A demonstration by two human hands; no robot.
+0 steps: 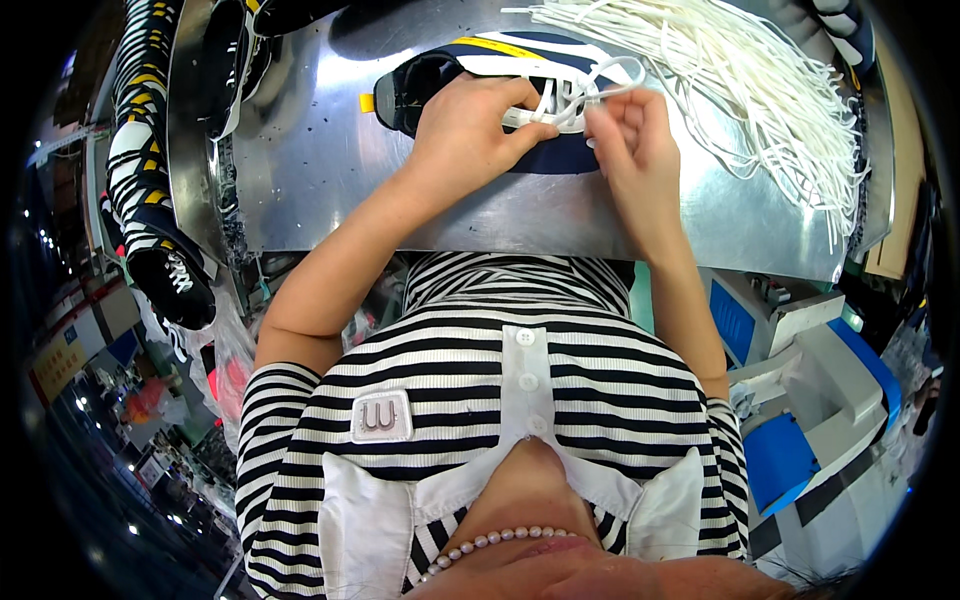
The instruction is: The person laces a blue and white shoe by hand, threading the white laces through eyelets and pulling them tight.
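A navy upper of a sneaker (562, 157) with white eyelet strips and a yellow stripe lies on its side on the metal table, its collar toward the left. My left hand (462, 125) grips it near the throat, thumb and forefinger curled about the near eyelet strip; some of its fingers are hidden. Over the toe end, my right hand (637, 130) has its fingers closed on a white shoelace (618, 91). This lace crosses between the eyelet strips and forms a loose loop above the right fingers.
A thick bundle of white laces (770, 110) spreads over the right of the metal table (320, 190). Along the left stands a long row of nested black, white and yellow shoes (135, 145). A grey machine with blue panels (790, 440) sits at lower right, below the table's edge.
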